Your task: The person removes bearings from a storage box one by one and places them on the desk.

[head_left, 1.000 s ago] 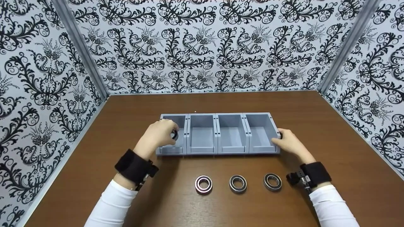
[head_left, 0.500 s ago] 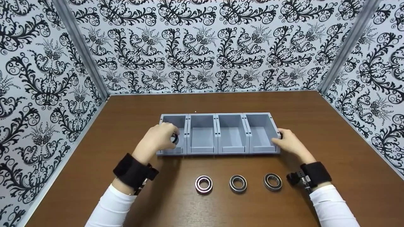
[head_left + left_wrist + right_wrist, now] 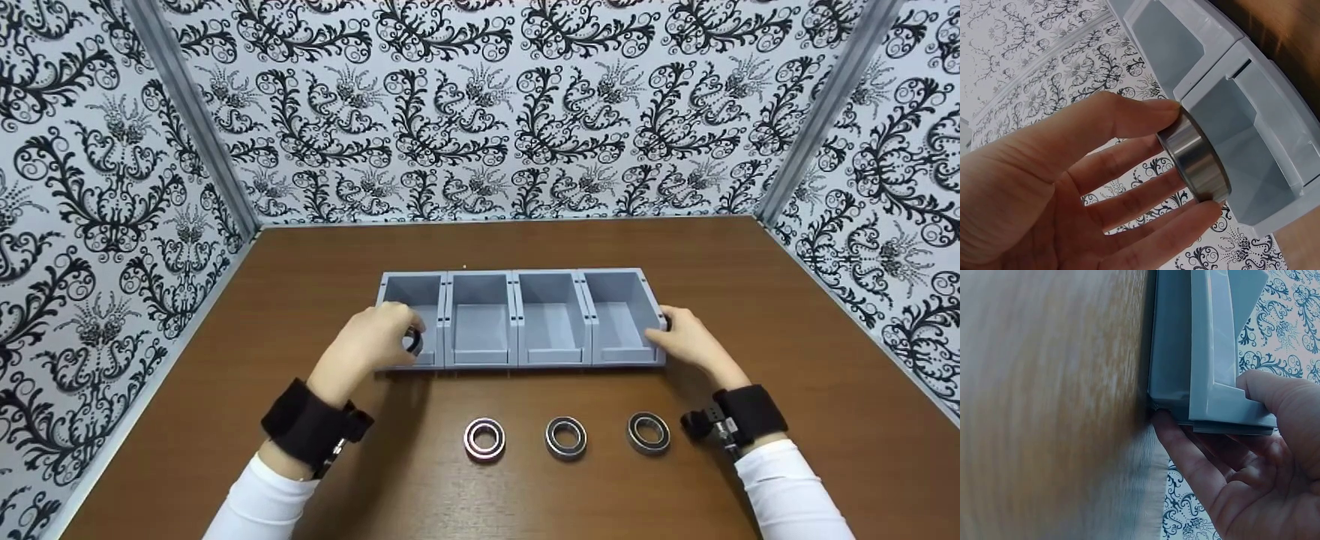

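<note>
My left hand (image 3: pixel 375 337) pinches a steel ball bearing (image 3: pixel 1196 160) between thumb and fingers. In the head view that bearing overlaps the front of the leftmost compartment of a grey bin row (image 3: pixel 480 358); in the left wrist view it stands on edge near the bin's opening. My right hand (image 3: pixel 686 337) grips the right end wall of the row, thumb at the rim and fingers along the outside, as the right wrist view shows. Three more bearings lie flat on the table in front: a left one (image 3: pixel 484 439), a middle one (image 3: pixel 565 438) and a right one (image 3: pixel 648 433).
The bins stand on a brown wooden table (image 3: pixel 525 502). Patterned black-and-white walls (image 3: pixel 480 112) enclose it at the back and both sides. Each forearm wears a black wrist strap (image 3: pixel 307 424) with a small camera.
My left hand has drawn slightly back toward me with the bearing, from over the leftmost compartment to its front edge. My right hand, the bins and the three table bearings stay put.
</note>
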Demonstrator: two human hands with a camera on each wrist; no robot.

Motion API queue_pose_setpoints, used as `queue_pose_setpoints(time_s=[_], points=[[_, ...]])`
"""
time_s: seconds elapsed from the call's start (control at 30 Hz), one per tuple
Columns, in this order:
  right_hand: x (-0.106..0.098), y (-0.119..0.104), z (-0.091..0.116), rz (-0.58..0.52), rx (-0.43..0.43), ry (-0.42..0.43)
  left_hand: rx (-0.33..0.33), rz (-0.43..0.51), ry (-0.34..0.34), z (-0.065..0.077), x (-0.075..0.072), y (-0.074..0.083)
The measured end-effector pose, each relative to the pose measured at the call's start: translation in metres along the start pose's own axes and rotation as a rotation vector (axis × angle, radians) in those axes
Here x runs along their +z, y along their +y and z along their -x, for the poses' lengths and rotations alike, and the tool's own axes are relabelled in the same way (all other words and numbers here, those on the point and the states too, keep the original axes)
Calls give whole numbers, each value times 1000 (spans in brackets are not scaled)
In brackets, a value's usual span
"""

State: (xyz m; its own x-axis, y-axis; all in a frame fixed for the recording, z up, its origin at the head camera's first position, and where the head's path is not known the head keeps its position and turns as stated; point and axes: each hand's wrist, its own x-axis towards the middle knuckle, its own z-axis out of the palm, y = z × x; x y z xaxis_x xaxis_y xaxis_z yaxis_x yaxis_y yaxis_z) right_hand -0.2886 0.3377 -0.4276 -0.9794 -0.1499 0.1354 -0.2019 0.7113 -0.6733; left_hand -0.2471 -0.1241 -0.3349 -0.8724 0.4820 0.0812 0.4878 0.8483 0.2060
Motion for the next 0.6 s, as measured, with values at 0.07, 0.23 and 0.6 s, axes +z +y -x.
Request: queue_pose_setpoints(time_s=[0.07,0.23,0.6], points=[[0,0,0,-1,-2,-1,0,1,-3,2,0,0],[1,0,1,-13,-7,-3,1,1,-5,7,1,0],[0,-1,0,-11,6,-14,0,12,-17,20,0,8]])
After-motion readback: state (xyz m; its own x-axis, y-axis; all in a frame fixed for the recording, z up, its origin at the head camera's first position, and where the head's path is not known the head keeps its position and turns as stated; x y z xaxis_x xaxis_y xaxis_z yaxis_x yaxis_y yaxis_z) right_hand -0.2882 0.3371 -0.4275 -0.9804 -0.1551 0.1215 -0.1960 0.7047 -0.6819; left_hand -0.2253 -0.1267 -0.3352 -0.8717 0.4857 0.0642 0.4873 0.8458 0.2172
